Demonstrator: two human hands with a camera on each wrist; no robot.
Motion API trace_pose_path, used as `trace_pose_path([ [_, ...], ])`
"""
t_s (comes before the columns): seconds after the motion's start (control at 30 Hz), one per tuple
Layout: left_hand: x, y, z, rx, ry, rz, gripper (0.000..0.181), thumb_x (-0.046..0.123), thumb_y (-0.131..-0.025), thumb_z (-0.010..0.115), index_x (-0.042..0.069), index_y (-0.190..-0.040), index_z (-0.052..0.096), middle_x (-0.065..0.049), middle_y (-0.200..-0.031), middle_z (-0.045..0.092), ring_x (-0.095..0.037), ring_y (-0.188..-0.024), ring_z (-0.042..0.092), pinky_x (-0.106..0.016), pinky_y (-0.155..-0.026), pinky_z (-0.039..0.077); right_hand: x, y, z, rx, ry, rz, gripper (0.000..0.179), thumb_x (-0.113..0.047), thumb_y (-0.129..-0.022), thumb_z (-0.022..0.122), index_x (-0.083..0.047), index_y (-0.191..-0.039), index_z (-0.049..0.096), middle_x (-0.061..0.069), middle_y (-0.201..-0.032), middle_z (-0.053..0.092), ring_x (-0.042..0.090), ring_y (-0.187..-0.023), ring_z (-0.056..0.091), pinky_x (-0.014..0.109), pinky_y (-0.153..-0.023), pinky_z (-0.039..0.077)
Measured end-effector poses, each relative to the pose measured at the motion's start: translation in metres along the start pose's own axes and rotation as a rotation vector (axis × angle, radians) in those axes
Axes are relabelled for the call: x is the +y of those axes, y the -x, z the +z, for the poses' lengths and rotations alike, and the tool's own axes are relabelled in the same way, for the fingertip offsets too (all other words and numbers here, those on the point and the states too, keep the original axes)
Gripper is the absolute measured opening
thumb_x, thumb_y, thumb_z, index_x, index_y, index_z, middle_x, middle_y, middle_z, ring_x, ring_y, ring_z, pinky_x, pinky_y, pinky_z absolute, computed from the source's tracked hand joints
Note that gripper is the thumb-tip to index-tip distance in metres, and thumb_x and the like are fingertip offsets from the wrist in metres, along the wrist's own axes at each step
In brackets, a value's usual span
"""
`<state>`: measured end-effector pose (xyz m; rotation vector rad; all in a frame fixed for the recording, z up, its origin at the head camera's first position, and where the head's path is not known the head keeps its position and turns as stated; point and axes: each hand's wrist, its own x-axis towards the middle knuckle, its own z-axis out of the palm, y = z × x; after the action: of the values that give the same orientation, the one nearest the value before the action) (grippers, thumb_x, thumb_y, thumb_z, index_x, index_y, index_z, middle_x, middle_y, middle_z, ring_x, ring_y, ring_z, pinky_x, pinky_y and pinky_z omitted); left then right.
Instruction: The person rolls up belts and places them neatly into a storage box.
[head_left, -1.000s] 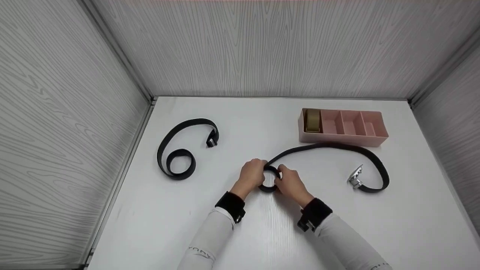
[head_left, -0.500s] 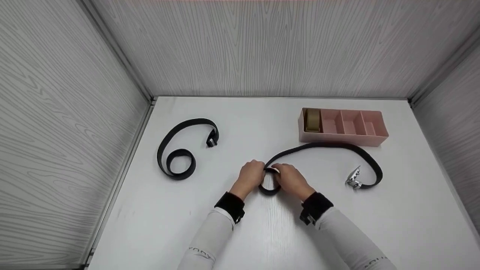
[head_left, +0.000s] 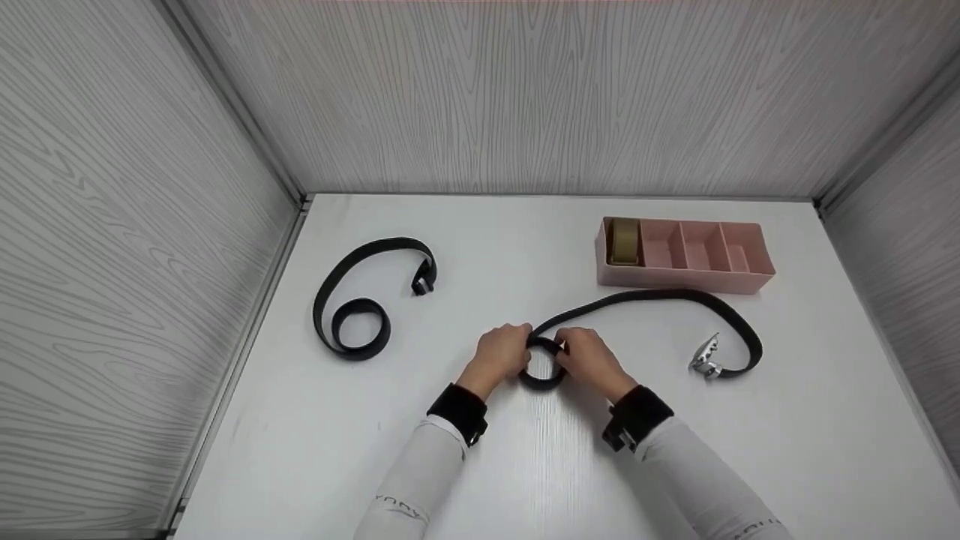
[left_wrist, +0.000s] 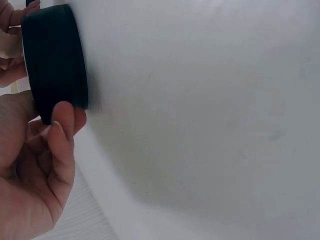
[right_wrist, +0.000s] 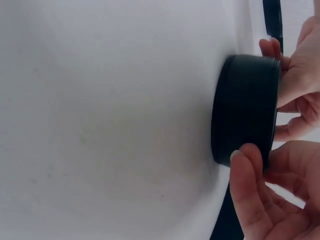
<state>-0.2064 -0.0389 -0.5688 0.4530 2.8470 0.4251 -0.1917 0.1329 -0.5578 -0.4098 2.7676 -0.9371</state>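
Observation:
Between both hands stands the rolled end of a black belt (head_left: 541, 384) on the white table. My left hand (head_left: 501, 352) pinches the left side of the roll, where the strap leaves it. On the right side, my right hand (head_left: 589, 358) pinches the roll between thumb and fingers. The wrist views show fingertips on the outside of the coil (left_wrist: 55, 60), with thumbs toward its inside. From the roll the strap arcs to the right and ends in a silver buckle (head_left: 705, 358) lying on the table.
At the left lies a second black belt (head_left: 337, 274), partly rolled, with a small metal buckle. A pink divided box (head_left: 682, 280) stands at the back right, just behind the strap. Its leftmost compartment holds a brown rolled band (head_left: 625, 240). Grey wood-grain walls enclose the table.
The buckle end and the strap's right bend have drawn slightly left. My right hand's fingers have shifted around the roll, while the left hand has stayed nearly in place.

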Motion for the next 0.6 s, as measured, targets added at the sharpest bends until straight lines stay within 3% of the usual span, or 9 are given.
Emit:
trace_pose_path([
  [0.23,0.001,0.002,0.000,0.000,0.056,0.028,0.011,0.010,-0.083,0.069,0.007,-0.091,0.063,-0.008,-0.083,0.065,-0.022,-0.073,0.061,-0.037,-0.064,0.049,0.000,0.000,0.004,0.024,0.092,-0.029,0.008,0.002,-0.081,0.070,-0.006,-0.082,0.067,0.002,-0.073,0.059,0.018,-0.068,0.056,0.035,-0.063,0.047],
  [0.43,-0.002,0.001,0.002,0.068,0.082,0.091,0.031,0.031,-0.088,0.074,0.010,-0.105,0.061,-0.004,-0.082,0.065,-0.023,-0.076,0.064,-0.037,-0.064,0.049,0.006,0.000,0.002,0.032,0.120,-0.110,0.014,0.004,-0.080,0.071,-0.010,-0.084,0.071,-0.001,-0.078,0.059,0.016,-0.072,0.056,0.036,-0.067,0.047],
  [0.6,0.003,-0.002,-0.001,0.128,0.025,0.132,0.025,0.034,-0.087,0.073,0.011,-0.081,0.064,0.000,-0.074,0.060,-0.019,-0.069,0.060,-0.035,-0.059,0.047,0.012,0.001,0.001,0.049,0.064,-0.161,0.014,0.004,-0.082,0.070,-0.007,-0.090,0.073,0.002,-0.083,0.065,0.017,-0.076,0.060,0.036,-0.069,0.049],
])
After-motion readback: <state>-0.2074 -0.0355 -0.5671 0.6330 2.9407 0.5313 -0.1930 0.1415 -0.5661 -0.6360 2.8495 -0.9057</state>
